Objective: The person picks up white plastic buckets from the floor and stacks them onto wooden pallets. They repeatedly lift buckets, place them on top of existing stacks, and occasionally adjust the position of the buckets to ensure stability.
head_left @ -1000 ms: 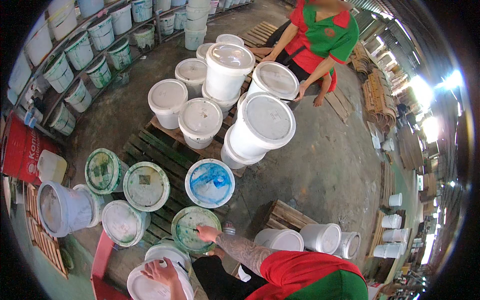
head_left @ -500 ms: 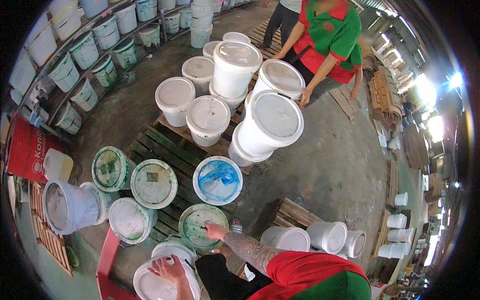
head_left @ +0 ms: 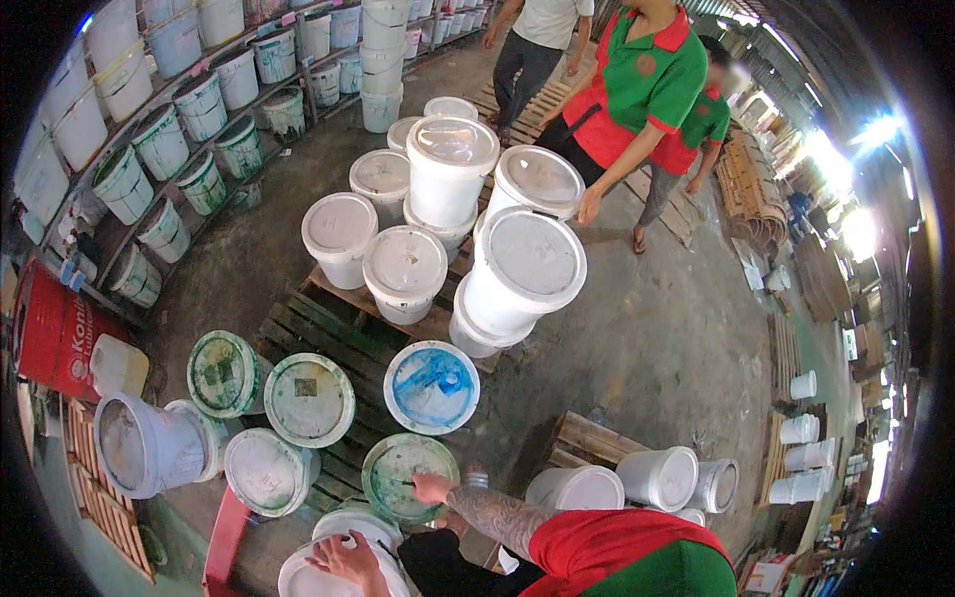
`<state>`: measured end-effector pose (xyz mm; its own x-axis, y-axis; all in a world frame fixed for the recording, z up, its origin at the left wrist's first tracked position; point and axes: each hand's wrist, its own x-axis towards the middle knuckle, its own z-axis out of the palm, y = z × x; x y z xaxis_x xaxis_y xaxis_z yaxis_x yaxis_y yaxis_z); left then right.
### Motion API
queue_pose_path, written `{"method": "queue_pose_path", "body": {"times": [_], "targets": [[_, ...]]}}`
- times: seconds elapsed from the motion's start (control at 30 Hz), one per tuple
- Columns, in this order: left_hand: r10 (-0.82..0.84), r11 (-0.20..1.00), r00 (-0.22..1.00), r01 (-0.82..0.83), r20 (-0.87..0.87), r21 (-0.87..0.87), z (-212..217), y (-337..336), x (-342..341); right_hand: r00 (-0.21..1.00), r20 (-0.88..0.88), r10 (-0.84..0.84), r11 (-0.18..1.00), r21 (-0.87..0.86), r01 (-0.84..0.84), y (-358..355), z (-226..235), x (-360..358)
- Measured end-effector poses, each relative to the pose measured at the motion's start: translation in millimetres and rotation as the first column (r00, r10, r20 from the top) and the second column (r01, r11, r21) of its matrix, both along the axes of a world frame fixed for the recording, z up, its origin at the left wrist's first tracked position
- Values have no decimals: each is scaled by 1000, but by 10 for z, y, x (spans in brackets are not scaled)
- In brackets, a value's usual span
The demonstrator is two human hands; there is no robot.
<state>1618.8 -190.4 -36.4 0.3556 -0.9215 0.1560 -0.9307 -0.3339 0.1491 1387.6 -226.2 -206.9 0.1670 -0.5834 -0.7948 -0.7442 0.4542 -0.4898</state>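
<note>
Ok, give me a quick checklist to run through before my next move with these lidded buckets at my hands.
1. Right hand placed on the green-smeared lid: ok, its fingers rest on the lid's near edge.
2. Left hand on the white bucket lid at the lower edge: ok, laid flat on it.
3. Green-smeared lid fully seated: cannot tell from this view.
4. Blue-smeared bucket apart from the right hand: ok, it stands just beyond.
5. Co-worker in a red and green shirt away from my buckets: ok, that person stands by the far white buckets.
6. Grip of either hand: cannot tell.
</note>
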Motion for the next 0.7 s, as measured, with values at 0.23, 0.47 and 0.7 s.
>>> {"method": "queue_pose_path", "body": {"times": [0.23,0.47,0.7], "targets": [[9,1000,999,-8,-42,16,46,3,-30,996,-18,83,994,-76,-84,-20,-71,-26],[7,1000,999,-7,-35,-6,55,-16,-22,995,-4,104,991,-83,-104,-22,-57,-32],[22,1000,999,-23,-46,-2,44,-8,-16,995,59,78,990,-126,-70,-4,-109,-55]]}}
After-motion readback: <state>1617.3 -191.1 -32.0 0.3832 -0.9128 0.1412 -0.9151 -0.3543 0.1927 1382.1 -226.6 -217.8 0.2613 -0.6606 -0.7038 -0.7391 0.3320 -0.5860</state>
